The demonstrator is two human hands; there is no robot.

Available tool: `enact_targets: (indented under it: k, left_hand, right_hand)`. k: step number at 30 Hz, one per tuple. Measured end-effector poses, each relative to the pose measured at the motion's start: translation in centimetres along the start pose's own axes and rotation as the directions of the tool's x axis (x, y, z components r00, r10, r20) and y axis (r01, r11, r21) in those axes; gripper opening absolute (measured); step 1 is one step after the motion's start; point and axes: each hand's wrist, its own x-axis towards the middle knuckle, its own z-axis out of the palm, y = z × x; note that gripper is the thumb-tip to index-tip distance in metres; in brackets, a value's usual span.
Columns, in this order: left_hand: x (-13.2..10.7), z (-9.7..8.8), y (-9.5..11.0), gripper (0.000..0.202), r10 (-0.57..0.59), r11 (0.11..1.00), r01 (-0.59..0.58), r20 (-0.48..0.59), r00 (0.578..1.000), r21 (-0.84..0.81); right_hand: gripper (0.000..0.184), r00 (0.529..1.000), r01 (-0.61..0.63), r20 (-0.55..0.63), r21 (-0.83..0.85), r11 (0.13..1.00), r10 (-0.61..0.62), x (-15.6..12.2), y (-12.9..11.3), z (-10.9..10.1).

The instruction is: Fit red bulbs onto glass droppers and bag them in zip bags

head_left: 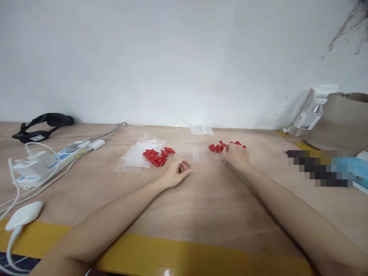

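Several clear thin tubes point(200, 155) lie side by side in a row in the middle of the table. My left hand point(177, 172) rests at the row's near left end, loosely curled, thumb apart from the fingers, nothing visible in it. Beyond it is a heap of red rubber bulbs point(155, 157). On the right lie droppers point(216, 149), clear tubes with red bulbs on their ends. My right hand point(236, 154) is over them, its fingertips pinched at a red bulb of one dropper; the palm hides part of this group.
Clear zip bags point(138, 153) lie under the red heap, another bag point(201, 130) by the wall. To the left are a power strip point(64, 155) with cables, a black headset strap point(43, 126) and a white charger point(24, 215). A plastic bottle point(309, 119) leans beside a beige container point(339, 120).
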Motion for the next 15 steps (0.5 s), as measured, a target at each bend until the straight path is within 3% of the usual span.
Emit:
enact_targets:
  k: [3,7,10,15]
  left_hand:
    - [0.0,0.0,-0.3,0.027,-0.021,0.999,0.021,0.015,1.000,-0.028]
    - [0.1,0.2,-0.5,0.026,-0.031,0.999,0.031,0.010,0.999,-0.042]
    - [0.2,0.2,-0.7,0.026,-0.024,0.998,0.024,0.008,1.000,-0.054]
    - [0.2,0.2,-0.9,0.026,-0.025,0.998,0.026,0.010,1.000,-0.063]
  right_hand:
    - [0.027,1.000,0.027,0.007,-0.056,0.998,-0.027,0.0,-0.4,0.5]
    - [0.030,0.986,0.154,-0.059,-0.045,0.987,-0.156,-0.4,-1.4,0.4]
    - [0.031,0.977,0.210,0.015,0.019,0.977,-0.210,-0.7,-2.7,0.4]
    - [0.029,0.979,0.139,0.147,0.019,0.990,-0.140,-0.5,-4.9,1.1]
